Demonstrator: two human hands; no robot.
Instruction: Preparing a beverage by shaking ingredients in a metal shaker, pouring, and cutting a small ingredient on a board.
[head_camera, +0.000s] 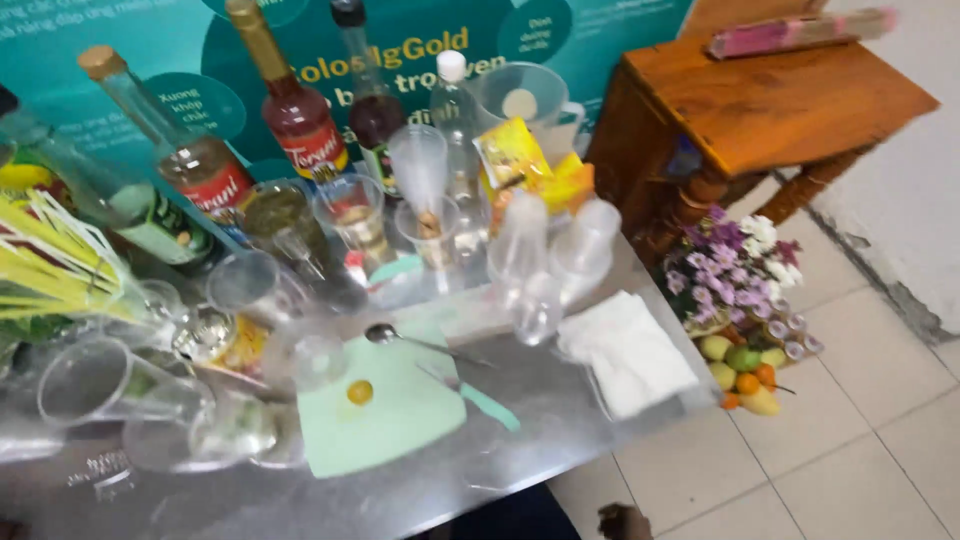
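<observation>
The steel tabletop (560, 400) carries syrup bottles (300, 120) along the back wall, out of the way, with clear plastic cups (90, 385) crowded in front around a pale green cutting board (385, 405). On the board, near its left edge, sits a small round yellow-orange fruit (360, 392), with a spoon (385, 333) at the board's far edge. Neither of the hands is in view, so their state cannot be told.

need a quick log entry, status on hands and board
Hands out of view. Green cutting board holds small yellow fruit, spoon at its edge. Plastic cups crowd left.
</observation>
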